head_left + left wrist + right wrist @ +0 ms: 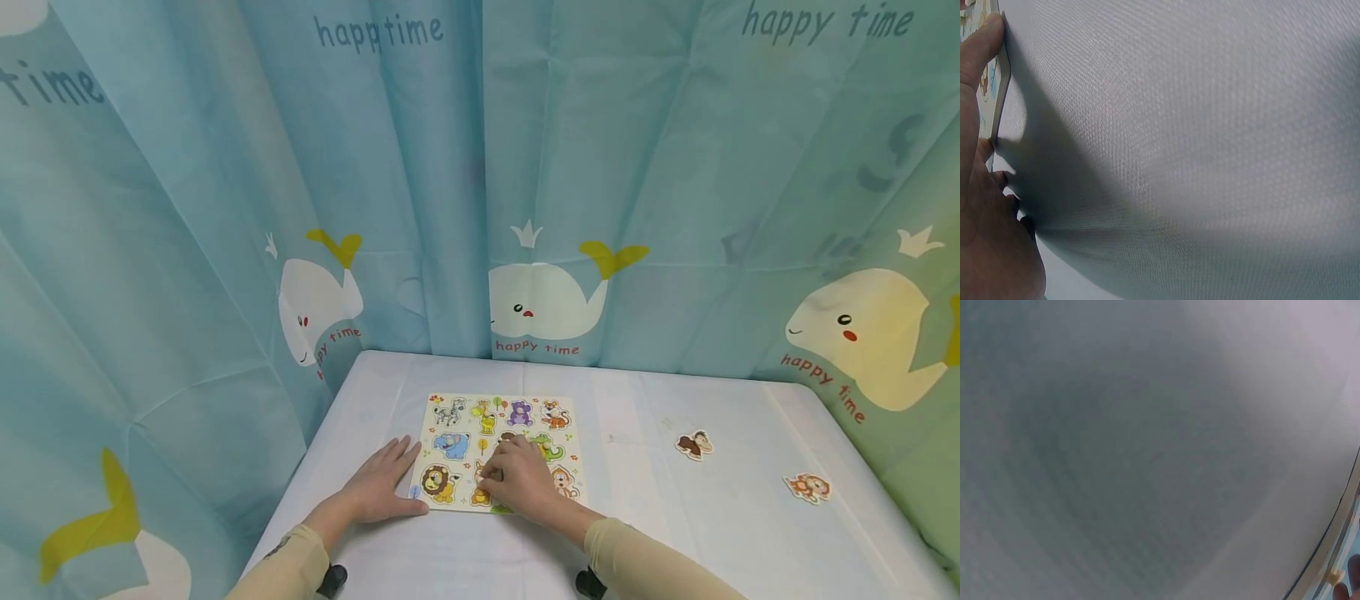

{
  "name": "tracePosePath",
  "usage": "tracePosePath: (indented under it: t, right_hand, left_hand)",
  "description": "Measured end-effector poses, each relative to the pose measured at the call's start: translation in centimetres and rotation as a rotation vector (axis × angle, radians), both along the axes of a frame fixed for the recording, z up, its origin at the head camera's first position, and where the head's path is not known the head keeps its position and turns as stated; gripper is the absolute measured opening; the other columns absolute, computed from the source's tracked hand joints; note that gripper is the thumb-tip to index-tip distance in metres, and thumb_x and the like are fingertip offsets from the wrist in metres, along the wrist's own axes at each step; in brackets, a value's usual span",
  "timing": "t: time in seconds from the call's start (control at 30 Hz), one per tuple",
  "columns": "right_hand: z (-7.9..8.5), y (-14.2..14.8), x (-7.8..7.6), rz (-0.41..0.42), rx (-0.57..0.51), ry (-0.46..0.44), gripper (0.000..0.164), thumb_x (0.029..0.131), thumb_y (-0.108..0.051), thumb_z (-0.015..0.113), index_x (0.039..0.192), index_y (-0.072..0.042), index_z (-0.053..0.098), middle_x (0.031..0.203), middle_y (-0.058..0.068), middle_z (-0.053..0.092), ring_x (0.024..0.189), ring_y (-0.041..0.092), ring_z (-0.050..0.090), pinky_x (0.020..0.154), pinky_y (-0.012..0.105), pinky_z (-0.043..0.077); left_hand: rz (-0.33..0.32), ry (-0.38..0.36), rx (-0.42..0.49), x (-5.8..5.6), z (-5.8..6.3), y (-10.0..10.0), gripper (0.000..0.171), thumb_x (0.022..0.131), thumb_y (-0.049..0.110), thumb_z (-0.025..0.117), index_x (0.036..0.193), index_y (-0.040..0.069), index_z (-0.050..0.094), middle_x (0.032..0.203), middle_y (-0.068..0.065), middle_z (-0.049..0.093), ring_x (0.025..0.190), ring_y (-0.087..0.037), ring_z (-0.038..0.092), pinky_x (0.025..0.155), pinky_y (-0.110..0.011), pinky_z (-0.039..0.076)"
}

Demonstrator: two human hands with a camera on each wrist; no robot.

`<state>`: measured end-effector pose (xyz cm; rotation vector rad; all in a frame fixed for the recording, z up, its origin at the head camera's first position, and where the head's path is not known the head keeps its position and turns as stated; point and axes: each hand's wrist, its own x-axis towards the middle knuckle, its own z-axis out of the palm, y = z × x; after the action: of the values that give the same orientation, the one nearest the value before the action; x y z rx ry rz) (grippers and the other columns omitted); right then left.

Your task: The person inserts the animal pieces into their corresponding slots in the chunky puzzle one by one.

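A light wooden puzzle board (498,403) with animal pictures lies on the table. My left hand (381,485) rests at its left side, fingers spread and thumb at the near left corner; the left wrist view shows the thumb (984,51) against the board's edge. Over the board's lower middle, my right hand (522,482) has its fingers curled and seems to pinch a small orange-brown animal puzzle piece (481,497), partly hidden by the fingertips. The hand covers part of the bottom and middle rows. Around it show a lion (437,483), an elephant (452,446) and a green crocodile (549,448).
To the board's right, a brown monkey piece (694,445) and an orange-and-white animal piece (808,488) lie loose on the white-covered table (645,517). A blue curtain (555,167) with whale prints hangs behind the table's far edge and along the sides.
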<state>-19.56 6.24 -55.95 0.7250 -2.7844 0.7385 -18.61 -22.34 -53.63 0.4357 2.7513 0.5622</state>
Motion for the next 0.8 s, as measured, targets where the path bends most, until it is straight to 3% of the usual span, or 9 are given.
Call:
tracePosePath:
  t: [0.4,0.57,0.67,0.8]
  right_hand:
    - [0.3,-0.1,0.0,0.003,0.011,0.000,0.010,0.082,-0.036,0.087,0.080,-0.030,0.079,0.082,-0.022,0.058,0.083,0.007,0.045,0.080,0.034,0.043]
    - [0.7,0.2,-0.4,0.023,0.019,-0.073,0.009,0.083,-0.036,0.085,0.083,-0.028,0.081,0.082,-0.021,0.057,0.081,0.008,0.043,0.076,0.031,0.041]
    - [1.6,1.1,-0.9,0.030,-0.020,-0.137,0.012,0.087,-0.035,0.082,0.093,-0.024,0.082,0.087,-0.017,0.061,0.082,0.009,0.044,0.073,0.029,0.041]
    - [3.3,2.7,-1.7,-0.009,-0.091,-0.131,0.015,0.090,-0.029,0.080,0.101,-0.019,0.082,0.091,-0.010,0.067,0.086,0.013,0.049,0.076,0.033,0.044]
  left_hand:
    - [0.002,-0.001,-0.001,0.0,-0.1,0.0,0.109,0.078,0.065,0.078,0.161,0.010,0.034,0.168,-0.014,0.024,0.154,-0.037,0.017,0.123,-0.058,0.021]
    - [0.006,-0.007,0.002,-0.1,-0.2,0.0,0.109,0.078,0.066,0.078,0.161,0.011,0.034,0.168,-0.013,0.024,0.155,-0.037,0.016,0.123,-0.058,0.020]
    - [0.004,-0.007,0.000,-0.1,-0.2,0.0,0.109,0.078,0.067,0.077,0.161,0.011,0.034,0.168,-0.013,0.023,0.155,-0.036,0.016,0.123,-0.058,0.020]
    - [0.005,-0.008,-0.003,-0.1,-0.1,0.0,0.108,0.079,0.067,0.077,0.161,0.011,0.033,0.168,-0.014,0.023,0.155,-0.037,0.016,0.123,-0.059,0.020]
